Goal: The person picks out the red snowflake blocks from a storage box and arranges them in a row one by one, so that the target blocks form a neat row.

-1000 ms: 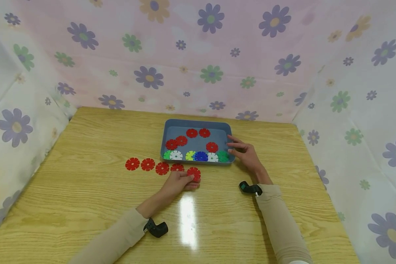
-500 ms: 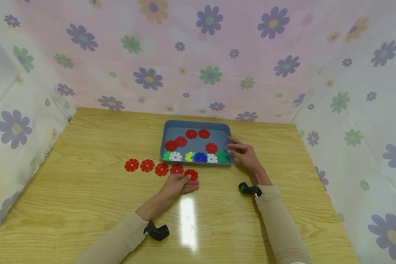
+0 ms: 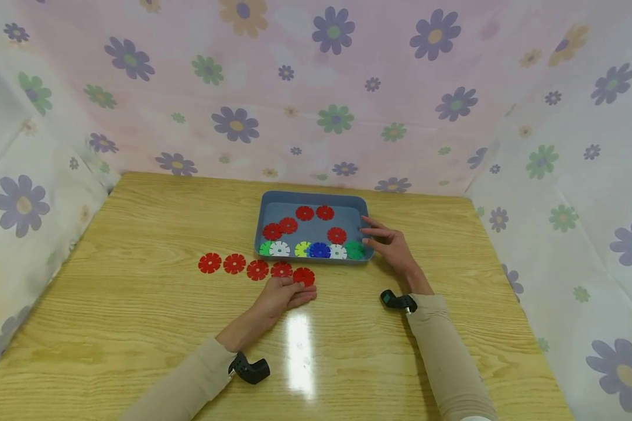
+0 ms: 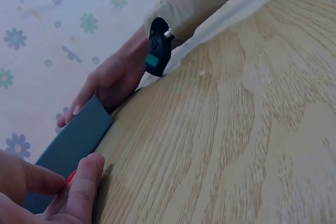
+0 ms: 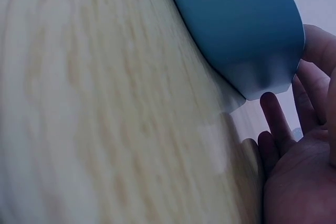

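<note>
My left hand [image 3: 276, 298] pinches a red notched plastic disc [image 3: 304, 276], thumb on top and fingers underneath, just in front of the tray. In the left wrist view only a sliver of the red disc [image 4: 71, 177] shows between thumb and fingers. Left of it several like discs lie in a row, the leftmost red disc [image 3: 209, 263] farthest out; my hand partly covers the nearest one. My right hand [image 3: 394, 248] rests its fingertips along the right side of the blue-grey tray [image 3: 366, 206], fingers extended. The right wrist view shows these fingers by the tray's corner [image 5: 247, 40].
Inside the tray lie several red discs, such as one red disc [image 3: 337, 235], and along its front a white disc [image 3: 280, 249], a yellow disc [image 3: 302, 249], a blue disc [image 3: 320, 251] and green ones. Flowered cloth [image 3: 295, 76] hangs behind and beside the wooden table [image 3: 153, 228].
The red disc in my left hand has come down slightly to the left, to the end of the row. My right hand has stayed at the tray's side.
</note>
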`<state>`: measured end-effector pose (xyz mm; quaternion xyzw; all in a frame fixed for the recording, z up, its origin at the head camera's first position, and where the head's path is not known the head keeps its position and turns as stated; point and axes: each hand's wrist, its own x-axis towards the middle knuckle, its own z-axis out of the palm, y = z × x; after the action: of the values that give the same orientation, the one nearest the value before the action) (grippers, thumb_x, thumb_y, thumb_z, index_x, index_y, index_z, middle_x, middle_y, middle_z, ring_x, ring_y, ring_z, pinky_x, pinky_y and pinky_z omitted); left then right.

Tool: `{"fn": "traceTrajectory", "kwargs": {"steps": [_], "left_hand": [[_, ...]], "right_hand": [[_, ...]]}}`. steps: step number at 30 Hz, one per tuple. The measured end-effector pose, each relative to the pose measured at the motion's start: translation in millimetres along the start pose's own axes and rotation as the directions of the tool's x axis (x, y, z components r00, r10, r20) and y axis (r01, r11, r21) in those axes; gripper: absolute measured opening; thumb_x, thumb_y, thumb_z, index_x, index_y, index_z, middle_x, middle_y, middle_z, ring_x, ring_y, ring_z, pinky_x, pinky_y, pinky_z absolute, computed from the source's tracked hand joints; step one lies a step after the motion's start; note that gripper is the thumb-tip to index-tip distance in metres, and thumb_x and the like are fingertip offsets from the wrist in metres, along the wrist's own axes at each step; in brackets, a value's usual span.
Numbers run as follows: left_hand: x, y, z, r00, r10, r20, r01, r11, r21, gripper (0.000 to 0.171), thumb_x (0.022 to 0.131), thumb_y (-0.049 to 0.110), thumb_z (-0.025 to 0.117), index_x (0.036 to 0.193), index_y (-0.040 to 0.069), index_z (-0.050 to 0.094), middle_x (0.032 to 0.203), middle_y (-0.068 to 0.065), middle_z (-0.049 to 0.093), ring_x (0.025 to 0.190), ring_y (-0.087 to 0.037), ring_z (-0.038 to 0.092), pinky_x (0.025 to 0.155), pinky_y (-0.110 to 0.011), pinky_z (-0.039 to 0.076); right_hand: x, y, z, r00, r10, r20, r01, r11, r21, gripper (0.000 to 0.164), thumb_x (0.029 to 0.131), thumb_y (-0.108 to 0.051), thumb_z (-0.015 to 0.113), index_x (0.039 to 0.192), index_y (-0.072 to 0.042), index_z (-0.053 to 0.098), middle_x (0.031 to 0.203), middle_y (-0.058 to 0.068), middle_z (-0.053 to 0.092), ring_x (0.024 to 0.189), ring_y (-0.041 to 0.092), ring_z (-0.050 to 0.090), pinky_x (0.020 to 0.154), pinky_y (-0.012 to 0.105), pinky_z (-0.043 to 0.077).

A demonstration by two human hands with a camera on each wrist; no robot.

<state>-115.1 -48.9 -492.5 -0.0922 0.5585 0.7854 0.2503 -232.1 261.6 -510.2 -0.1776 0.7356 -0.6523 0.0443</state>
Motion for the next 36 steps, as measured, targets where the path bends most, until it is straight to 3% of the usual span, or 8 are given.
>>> {"fn": "traceTrajectory", "kwargs": {"steps": [8,12,20,27,36], "left_hand": [[-0.9,0.1,2.5,1.000,0.002,-0.023,-0.002,1.000,-0.005,0.030,0.104,-0.005,0.047,0.127,-0.023,0.052,0.125,-0.034,0.064,0.109,-0.032,0.072,0.092,-0.032,0.057],[-1.0,0.5,2.9,1.000,0.002,-0.028,-0.002,1.000,-0.004,0.025,0.102,-0.006,0.050,0.120,-0.022,0.057,0.123,-0.032,0.066,0.105,-0.028,0.074,0.090,-0.030,0.058],[-3.1,1.8,2.5,1.000,0.000,-0.010,0.000,1.000,0.009,0.031,0.105,-0.003,0.047,0.128,-0.022,0.054,0.123,-0.031,0.067,0.106,-0.027,0.073,0.091,-0.032,0.057],[-2.6,2.3,2.9,0.999,-0.004,-0.032,0.004,1.000,0.009,0.030,0.107,0.003,0.046,0.125,-0.018,0.057,0.119,-0.028,0.070,0.101,-0.024,0.075,0.089,-0.032,0.058],[0.9,0.3,3.4,0.999,0.007,-0.040,-0.007,1.000,0.010,0.029,0.107,0.003,0.043,0.122,-0.018,0.056,0.116,-0.030,0.070,0.095,-0.022,0.075,0.086,-0.031,0.059]], "right_hand": [[-0.3,1.3,-0.4,1.000,-0.001,-0.003,0.001,1.000,-0.001,0.033,0.096,0.004,0.066,0.125,0.020,0.061,0.156,0.020,0.045,0.149,0.020,0.038,0.107,0.018,0.044],[-1.1,0.1,0.0,1.000,0.000,-0.001,0.000,1.000,-0.002,0.033,0.096,0.003,0.066,0.125,0.019,0.061,0.157,0.020,0.044,0.149,0.021,0.038,0.107,0.018,0.044],[-1.6,-1.2,0.8,1.000,0.006,-0.007,-0.006,1.000,-0.012,0.033,0.096,0.004,0.066,0.124,0.020,0.061,0.156,0.021,0.045,0.149,0.022,0.038,0.106,0.017,0.044],[-1.6,-1.7,1.4,1.000,0.007,-0.006,-0.007,1.000,-0.011,0.034,0.096,0.003,0.066,0.125,0.019,0.061,0.156,0.020,0.044,0.149,0.023,0.037,0.106,0.017,0.044],[-1.7,-1.4,1.0,1.000,-0.008,-0.004,0.008,1.000,0.008,0.035,0.096,0.003,0.066,0.125,0.022,0.059,0.156,0.022,0.044,0.147,0.017,0.040,0.104,0.019,0.047]]}}
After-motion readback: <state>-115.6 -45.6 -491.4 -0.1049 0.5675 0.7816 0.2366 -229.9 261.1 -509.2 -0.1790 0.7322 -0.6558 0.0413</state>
